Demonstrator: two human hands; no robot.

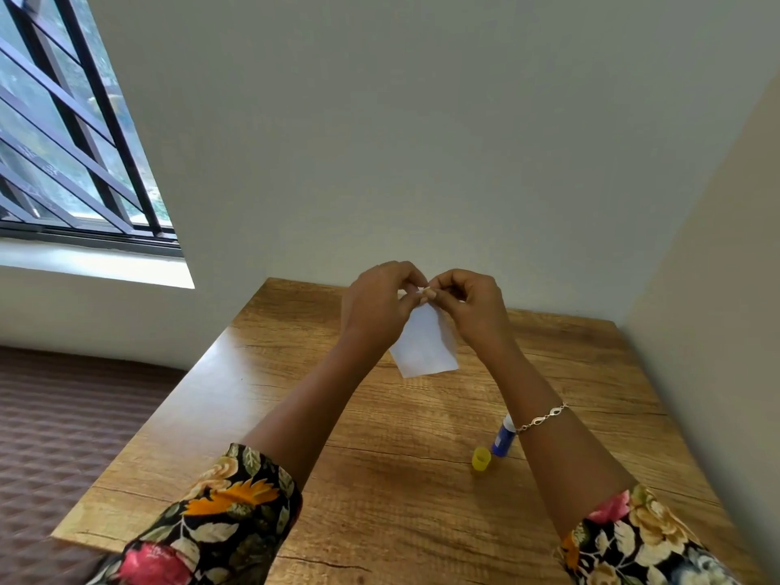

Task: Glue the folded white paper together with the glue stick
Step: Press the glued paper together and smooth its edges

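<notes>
A folded white paper (425, 346) hangs above the far part of the wooden table (380, 479). My left hand (377, 308) and my right hand (472, 308) both pinch its top edge, fingertips nearly touching. The paper's upper corner is hidden behind my fingers. A blue glue stick (503, 439) lies uncapped on the table under my right forearm, partly covered by it. Its yellow cap (481, 458) stands just beside it, to the left.
The table fills a corner, with a grey wall (422, 141) behind it and a beige wall (717, 310) to the right. A barred window (63, 141) is at the far left. Patterned brown floor (63, 437) runs along the table's left edge.
</notes>
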